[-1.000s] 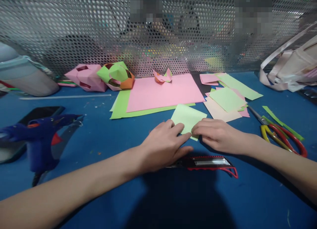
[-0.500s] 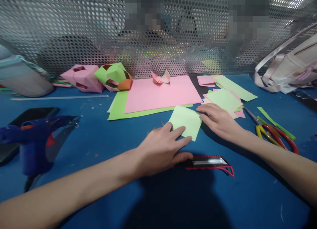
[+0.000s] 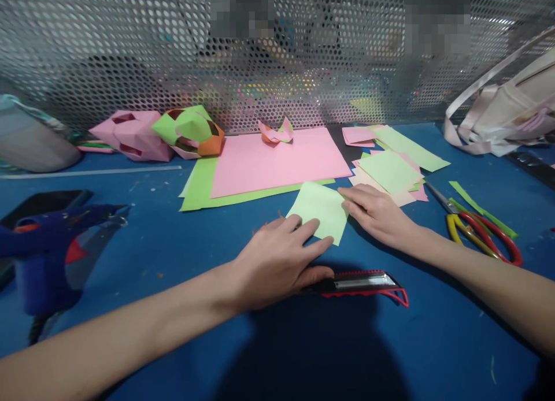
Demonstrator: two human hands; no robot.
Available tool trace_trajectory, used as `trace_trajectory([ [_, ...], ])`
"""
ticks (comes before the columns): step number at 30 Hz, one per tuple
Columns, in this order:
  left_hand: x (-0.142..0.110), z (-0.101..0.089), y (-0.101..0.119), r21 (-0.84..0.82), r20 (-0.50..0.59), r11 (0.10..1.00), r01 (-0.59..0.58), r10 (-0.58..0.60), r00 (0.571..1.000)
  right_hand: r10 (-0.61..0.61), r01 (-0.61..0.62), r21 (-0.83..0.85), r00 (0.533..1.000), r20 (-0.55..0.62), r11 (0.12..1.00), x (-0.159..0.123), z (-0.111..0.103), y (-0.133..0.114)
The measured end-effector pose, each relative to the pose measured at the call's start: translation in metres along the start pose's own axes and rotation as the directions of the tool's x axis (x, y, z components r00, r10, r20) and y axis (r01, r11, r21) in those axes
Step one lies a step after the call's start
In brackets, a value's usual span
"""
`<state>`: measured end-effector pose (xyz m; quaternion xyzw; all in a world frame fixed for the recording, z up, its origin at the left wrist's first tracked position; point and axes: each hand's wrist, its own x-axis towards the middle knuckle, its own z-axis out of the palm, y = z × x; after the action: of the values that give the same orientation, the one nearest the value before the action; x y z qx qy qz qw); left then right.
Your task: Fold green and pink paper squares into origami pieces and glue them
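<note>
A pale green square of paper (image 3: 319, 207) lies on the blue table, slightly turned. My left hand (image 3: 286, 256) rests palm down with its fingers spread, the fingertips on the paper's lower left part. The thumb of that hand reaches over the near end of a red and black utility knife (image 3: 364, 282), whose left end is hidden. At the paper's upper right edge my right hand (image 3: 377, 212) has its fingers and thumb drawn together on the edge. A folded pink and orange paper piece (image 3: 276, 133) sits on a large pink sheet (image 3: 277, 167) behind.
Scissors (image 3: 485, 233) and green paper strips (image 3: 470, 199) lie at right, beside stacked paper squares (image 3: 390, 170). A blue glue gun (image 3: 52, 251) rests at left. Paper lanterns (image 3: 134, 136) stand against the perforated metal screen (image 3: 130, 43). A pale bag (image 3: 511, 112) sits back right.
The view has shifted slightly, so most things sit a little further left. Both hands stay at the pale green paper in nearly the same pose.
</note>
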<state>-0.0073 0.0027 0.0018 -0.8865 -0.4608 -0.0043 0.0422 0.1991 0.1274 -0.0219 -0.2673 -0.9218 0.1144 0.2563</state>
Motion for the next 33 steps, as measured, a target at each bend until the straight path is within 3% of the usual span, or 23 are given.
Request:
trace_trajectory([
  [21, 0.0026, 0.0037, -0.0027, -0.112, -0.036, 0.993, -0.041, 0.037, 0.999, -0.010, 0.010, 0.007, 1.000, 0.001, 1.000, -0.0005, 0.0016, 0.0026],
  [28, 0.0020, 0.0069, -0.0062, -0.173, -0.128, 0.982, 0.070, -0.093, 0.987, -0.018, 0.018, -0.001, 1.000, 0.013, 1.000, 0.0001, 0.0018, 0.0036],
  [33, 0.0008, 0.0087, -0.0068, -0.182, -0.127, 0.972, 0.150, -0.174, 0.977, -0.011, 0.011, -0.004, 1.000, 0.015, 1.000, 0.0000, 0.0018, 0.0038],
])
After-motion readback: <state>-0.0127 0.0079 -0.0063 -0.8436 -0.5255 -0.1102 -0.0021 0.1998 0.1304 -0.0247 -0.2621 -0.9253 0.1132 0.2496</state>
